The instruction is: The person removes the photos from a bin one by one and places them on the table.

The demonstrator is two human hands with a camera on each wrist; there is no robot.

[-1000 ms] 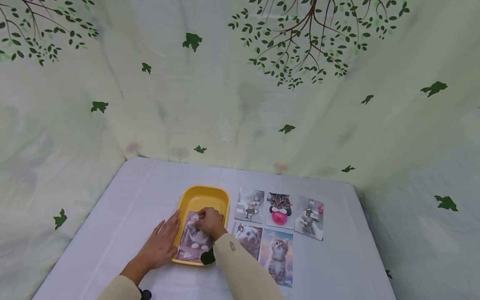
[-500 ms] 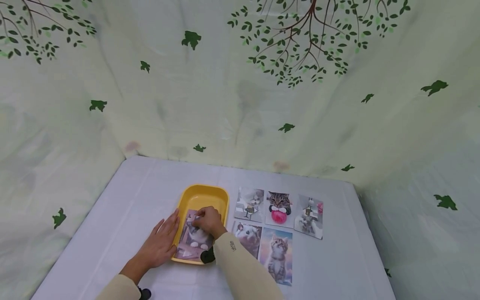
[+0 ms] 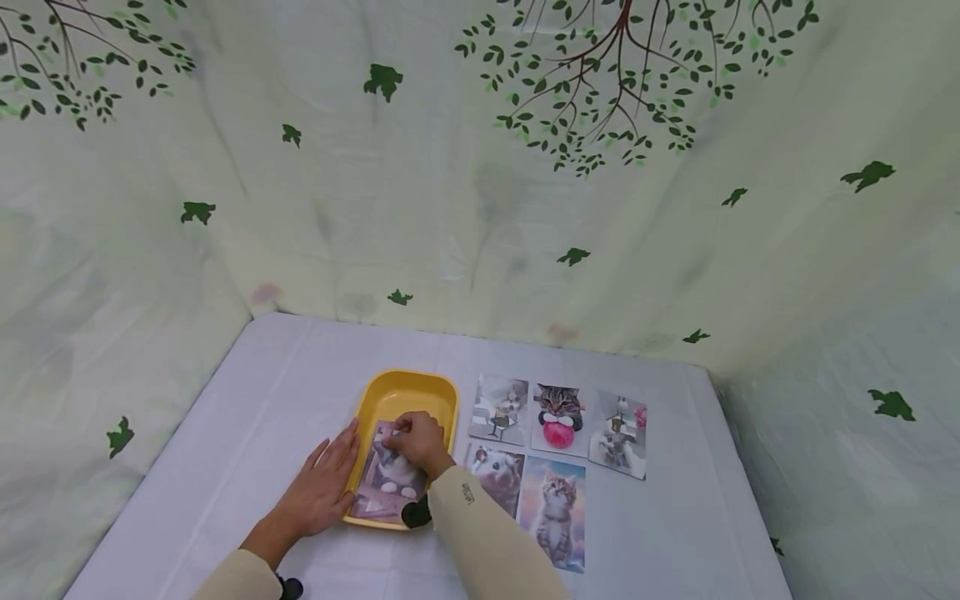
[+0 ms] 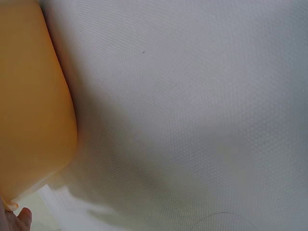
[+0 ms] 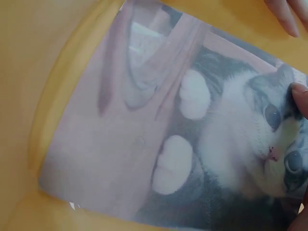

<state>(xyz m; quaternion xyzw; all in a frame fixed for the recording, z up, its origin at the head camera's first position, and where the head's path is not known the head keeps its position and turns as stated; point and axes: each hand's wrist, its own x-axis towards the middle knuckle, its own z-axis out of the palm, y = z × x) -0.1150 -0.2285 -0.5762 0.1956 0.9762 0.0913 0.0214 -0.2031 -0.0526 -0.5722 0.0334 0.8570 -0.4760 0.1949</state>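
A yellow plastic tray (image 3: 408, 385) rests on the white table, with a glossy photo card of a cat (image 3: 392, 482) lying in its near part. My right hand (image 3: 422, 443) reaches over the tray and grips the upper part of this cat photo card (image 5: 192, 134); in the right wrist view one fingertip (image 5: 300, 98) lies on its face. My left hand (image 3: 321, 487) rests along the tray's left rim with its fingers extended. The left wrist view shows the tray's outer wall (image 4: 33, 106) and a bit of a fingertip (image 4: 24, 217) by its rim.
Several picture cards lie right of the tray: a cat with a pink ball (image 3: 558, 417), a kitten against the sky (image 3: 557, 512), a pale furry animal (image 3: 497, 475) partly behind my right sleeve (image 3: 487, 533), and two more. A leaf-patterned sheet (image 3: 450, 208) hangs behind the table.
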